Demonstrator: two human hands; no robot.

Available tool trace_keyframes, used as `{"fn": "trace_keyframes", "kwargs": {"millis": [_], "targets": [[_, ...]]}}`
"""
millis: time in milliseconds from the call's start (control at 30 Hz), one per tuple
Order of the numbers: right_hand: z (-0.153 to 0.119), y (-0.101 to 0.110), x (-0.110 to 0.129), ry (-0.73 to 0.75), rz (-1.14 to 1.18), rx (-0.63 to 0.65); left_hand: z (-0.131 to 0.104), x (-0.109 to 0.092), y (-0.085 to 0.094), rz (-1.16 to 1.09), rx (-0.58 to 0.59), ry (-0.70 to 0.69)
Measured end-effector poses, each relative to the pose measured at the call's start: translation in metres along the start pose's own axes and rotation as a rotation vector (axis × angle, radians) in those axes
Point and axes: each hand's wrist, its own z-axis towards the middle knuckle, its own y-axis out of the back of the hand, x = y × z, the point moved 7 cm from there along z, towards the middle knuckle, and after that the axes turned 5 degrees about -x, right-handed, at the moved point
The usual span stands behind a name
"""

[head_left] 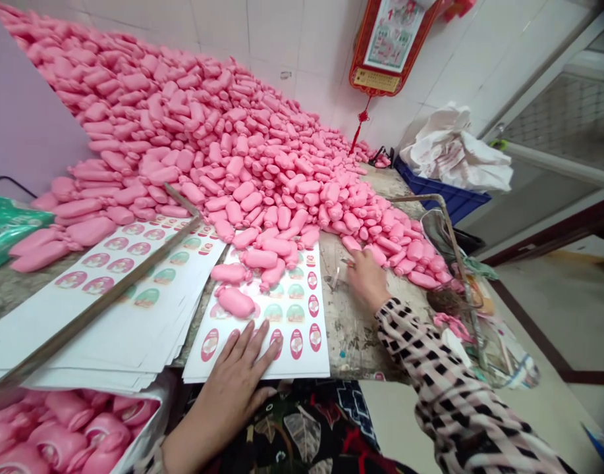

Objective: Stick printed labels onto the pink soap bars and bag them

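Observation:
My left hand [247,368] lies flat with spread fingers on a white sheet of stickers [294,359] at the table's front edge. Oval and round labels in dark pink and green are printed on it. Several pink plastic bottles [235,301] rest on the sheet's upper part, just beyond my left fingertips. To the right of the sheet, my right hand [367,280] is low over the worn tabletop, beside the pink bottles, its fingers curled together. Something small and thin seems to show at its fingertips, but I cannot make it out.
A large heap of pink bottles [222,125] leans against the tiled wall. A metal bar [109,299] crosses a stack of sticker sheets [84,339] on the left. Labelled bottles [59,434] fill a container below. A blue crate [430,184] holding white bags stands back right.

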Motion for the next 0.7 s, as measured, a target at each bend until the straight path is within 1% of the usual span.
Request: {"fn": "trace_keyframes", "kwargs": {"millis": [33, 67, 133, 300, 400, 467, 533, 567, 600, 633, 667, 700], "targets": [[-0.002, -0.001, -0.019, -0.069, -0.061, 0.016, 0.000, 0.000, 0.001, -0.006, -0.003, 0.000], [-0.004, -0.001, -0.033, -0.098, -0.081, 0.028, 0.001, 0.000, 0.001, -0.013, -0.006, 0.002], [-0.004, -0.002, -0.052, -0.132, -0.087, 0.053, 0.001, 0.000, 0.002, -0.030, -0.006, 0.000], [0.011, -0.003, -0.075, -0.158, 0.035, 0.127, 0.001, 0.003, 0.004, -0.125, 0.026, 0.001], [0.018, 0.001, -0.076, -0.162, 0.166, 0.158, 0.005, 0.006, 0.016, -0.291, 0.069, 0.079], [0.010, 0.006, -0.063, -0.156, 0.264, 0.162, 0.012, 0.004, 0.025, -0.536, 0.125, 0.177], [-0.011, 0.011, -0.033, -0.147, 0.468, 0.175, 0.025, -0.003, 0.030, -0.902, 0.187, 0.339], [-0.027, 0.013, -0.011, -0.153, 0.810, 0.203, 0.034, -0.007, 0.031, -1.116, 0.193, 0.453], [-0.046, 0.014, 0.012, -0.186, 1.103, 0.236, 0.044, -0.013, 0.031, -1.347, 0.174, 0.569], [-0.065, 0.016, 0.035, -0.209, 1.328, 0.269, 0.054, -0.020, 0.030, -1.583, 0.134, 0.666], [-0.084, 0.017, 0.058, -0.236, 1.504, 0.311, 0.065, -0.027, 0.029, -1.800, 0.072, 0.748], [-0.101, 0.017, 0.078, -0.275, 1.643, 0.355, 0.075, -0.035, 0.027, -1.966, 0.035, 0.800]]}}
